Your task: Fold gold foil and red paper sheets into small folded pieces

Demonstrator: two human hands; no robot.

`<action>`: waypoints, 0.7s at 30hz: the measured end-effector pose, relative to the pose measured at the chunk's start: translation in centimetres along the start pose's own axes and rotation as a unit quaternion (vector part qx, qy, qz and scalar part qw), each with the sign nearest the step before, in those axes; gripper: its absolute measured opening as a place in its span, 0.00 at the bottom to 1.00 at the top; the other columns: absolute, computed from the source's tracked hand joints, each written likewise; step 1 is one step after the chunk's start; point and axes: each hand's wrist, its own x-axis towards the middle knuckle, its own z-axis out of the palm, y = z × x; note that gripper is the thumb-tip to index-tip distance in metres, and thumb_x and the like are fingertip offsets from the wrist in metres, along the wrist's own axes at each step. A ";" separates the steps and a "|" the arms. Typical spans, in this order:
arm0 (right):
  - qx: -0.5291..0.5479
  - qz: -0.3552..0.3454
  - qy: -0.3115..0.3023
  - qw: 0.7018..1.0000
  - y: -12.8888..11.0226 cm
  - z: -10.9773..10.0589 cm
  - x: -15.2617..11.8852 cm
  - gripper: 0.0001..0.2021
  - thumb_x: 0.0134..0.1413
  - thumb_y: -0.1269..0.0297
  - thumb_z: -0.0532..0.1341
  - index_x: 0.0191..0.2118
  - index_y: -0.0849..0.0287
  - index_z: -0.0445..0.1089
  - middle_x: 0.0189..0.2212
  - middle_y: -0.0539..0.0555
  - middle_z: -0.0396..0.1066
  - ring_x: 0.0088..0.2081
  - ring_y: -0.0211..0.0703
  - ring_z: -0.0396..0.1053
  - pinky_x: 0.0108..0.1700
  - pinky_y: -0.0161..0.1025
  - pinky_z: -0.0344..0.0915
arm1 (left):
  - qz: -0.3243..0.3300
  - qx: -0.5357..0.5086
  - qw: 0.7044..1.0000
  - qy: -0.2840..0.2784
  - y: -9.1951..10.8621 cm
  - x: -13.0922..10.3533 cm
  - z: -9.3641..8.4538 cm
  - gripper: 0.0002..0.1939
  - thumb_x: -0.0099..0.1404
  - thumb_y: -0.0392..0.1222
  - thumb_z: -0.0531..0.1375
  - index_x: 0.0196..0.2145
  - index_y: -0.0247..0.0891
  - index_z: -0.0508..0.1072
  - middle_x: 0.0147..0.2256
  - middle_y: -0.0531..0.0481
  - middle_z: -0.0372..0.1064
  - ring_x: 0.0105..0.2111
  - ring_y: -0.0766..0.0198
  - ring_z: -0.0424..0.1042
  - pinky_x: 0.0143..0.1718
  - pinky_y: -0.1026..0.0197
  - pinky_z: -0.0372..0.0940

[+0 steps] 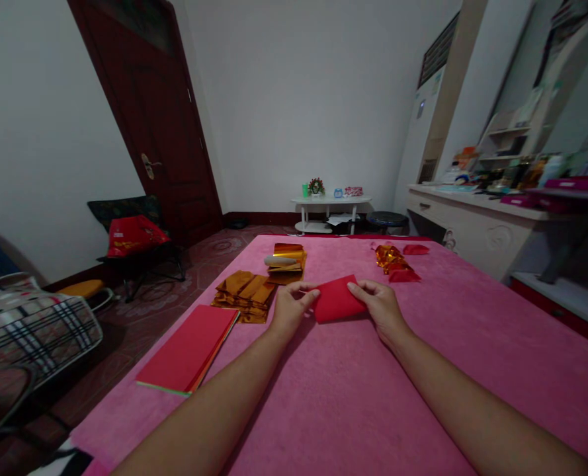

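A folded red paper sheet point(336, 299) lies on the pink cloth-covered table point(353, 396), held at both sides. My left hand point(290, 307) pinches its left edge. Its right edge is gripped by my right hand point(380, 304). To the left lies a stack of red paper sheets point(189, 347). Folded gold foil pieces point(247, 294) are piled just beyond that stack. Farther back sits a gold foil stack with a pale cylinder on top point(286, 261).
Crumpled gold and red folded pieces point(395, 261) lie at the table's far right. A dark red door point(149, 112), a chair with a red bag point(132, 238), a small white table point(331, 208) and a cluttered white counter point(477, 205) surround the table. A plaid bag point(30, 324) sits left.
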 end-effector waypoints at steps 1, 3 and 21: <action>0.002 -0.002 0.000 1.000 0.0 0.0 0.0 0.15 0.39 0.52 0.66 0.22 0.60 0.71 0.19 0.47 0.68 0.21 0.36 0.60 0.26 0.35 0.55 | -0.001 -0.002 1.000 0.003 0.0 0.0 0.0 0.15 0.47 0.46 0.67 0.30 0.32 0.76 0.22 0.48 0.71 0.18 0.68 0.66 0.20 0.66 0.60; 0.008 -0.008 -0.001 1.000 0.1 0.0 0.0 0.14 0.40 0.53 0.66 0.22 0.60 0.71 0.19 0.47 0.69 0.22 0.37 0.61 0.26 0.35 0.55 | 0.002 -0.003 1.000 0.011 -0.1 0.0 -0.1 0.15 0.47 0.46 0.66 0.30 0.32 0.76 0.23 0.48 0.72 0.19 0.68 0.66 0.21 0.66 0.60; 0.033 -0.022 0.016 0.999 0.2 0.0 0.0 0.13 0.41 0.54 0.66 0.26 0.60 0.73 0.23 0.48 0.71 0.25 0.38 0.63 0.29 0.34 0.57 | 0.004 -0.020 0.998 0.061 0.4 0.0 -0.1 0.13 0.47 0.45 0.67 0.26 0.32 0.77 0.22 0.48 0.72 0.20 0.70 0.66 0.24 0.65 0.61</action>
